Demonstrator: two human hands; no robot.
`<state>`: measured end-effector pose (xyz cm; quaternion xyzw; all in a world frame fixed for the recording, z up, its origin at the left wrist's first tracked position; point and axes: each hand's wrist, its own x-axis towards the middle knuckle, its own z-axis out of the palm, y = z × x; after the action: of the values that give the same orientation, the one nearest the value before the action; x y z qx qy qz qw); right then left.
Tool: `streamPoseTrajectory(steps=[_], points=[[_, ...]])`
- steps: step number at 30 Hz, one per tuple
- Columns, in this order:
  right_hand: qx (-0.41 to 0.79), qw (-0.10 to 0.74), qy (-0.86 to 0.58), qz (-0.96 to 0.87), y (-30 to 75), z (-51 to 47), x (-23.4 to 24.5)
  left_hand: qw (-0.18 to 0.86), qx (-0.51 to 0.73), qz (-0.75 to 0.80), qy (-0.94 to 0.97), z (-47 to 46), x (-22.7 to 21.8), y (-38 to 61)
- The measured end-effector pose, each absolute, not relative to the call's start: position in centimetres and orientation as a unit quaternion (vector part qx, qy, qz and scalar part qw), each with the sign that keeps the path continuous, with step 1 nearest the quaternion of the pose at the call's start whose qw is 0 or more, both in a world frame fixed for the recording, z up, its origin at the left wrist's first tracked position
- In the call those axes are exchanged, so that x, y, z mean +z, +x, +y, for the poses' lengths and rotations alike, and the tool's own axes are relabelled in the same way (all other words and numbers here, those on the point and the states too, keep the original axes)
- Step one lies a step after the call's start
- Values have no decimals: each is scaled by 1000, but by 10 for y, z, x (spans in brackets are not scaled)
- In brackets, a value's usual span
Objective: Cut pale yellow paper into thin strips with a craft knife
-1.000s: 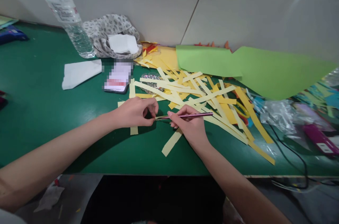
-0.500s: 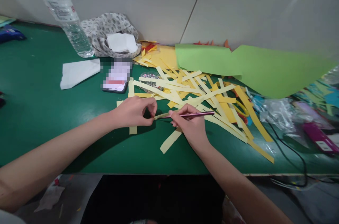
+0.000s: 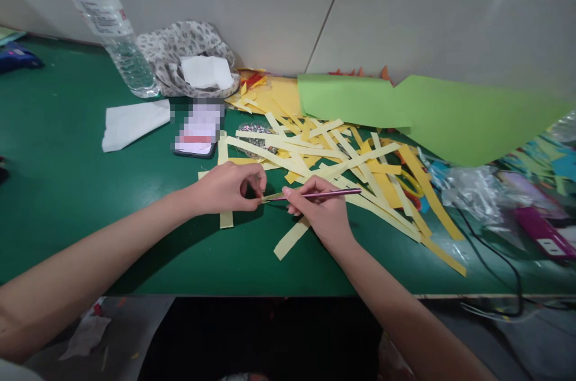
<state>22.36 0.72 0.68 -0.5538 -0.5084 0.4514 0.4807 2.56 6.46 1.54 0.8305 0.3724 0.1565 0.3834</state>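
My right hand (image 3: 327, 213) is closed around a slim purple pen-like tool (image 3: 342, 192), which points left. The tool's thin tip reaches the fingertips of my left hand (image 3: 227, 188). There, thumb and forefinger pinch the end of a narrow yellow paper strip (image 3: 273, 195) that stretches between both hands along the tool. Beneath my left hand lies a pale yellow paper strip (image 3: 225, 219), flat on the table. Another pale strip (image 3: 290, 240) sticks out from under my right hand. How the strip meets the tip is hidden by my fingers.
Behind my hands spreads a heap of yellow strips (image 3: 360, 166), with green paper sheets (image 3: 450, 123) against the wall. A phone (image 3: 198, 129), a folded tissue (image 3: 135, 123), a water bottle (image 3: 108, 27) and a patterned cloth (image 3: 180, 39) stand left. A black cable (image 3: 499, 255) runs right.
Both hands stay nearly in place. My right hand and the purple tool have shifted very slightly left, and the strip between the hands lies a little straighter.
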Motion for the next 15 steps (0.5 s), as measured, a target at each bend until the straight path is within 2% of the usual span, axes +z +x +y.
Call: streamPoseTrajectory(steps=[15], points=[[417, 490, -548, -535, 226, 10, 7, 378, 155, 367, 836, 64, 18, 27]])
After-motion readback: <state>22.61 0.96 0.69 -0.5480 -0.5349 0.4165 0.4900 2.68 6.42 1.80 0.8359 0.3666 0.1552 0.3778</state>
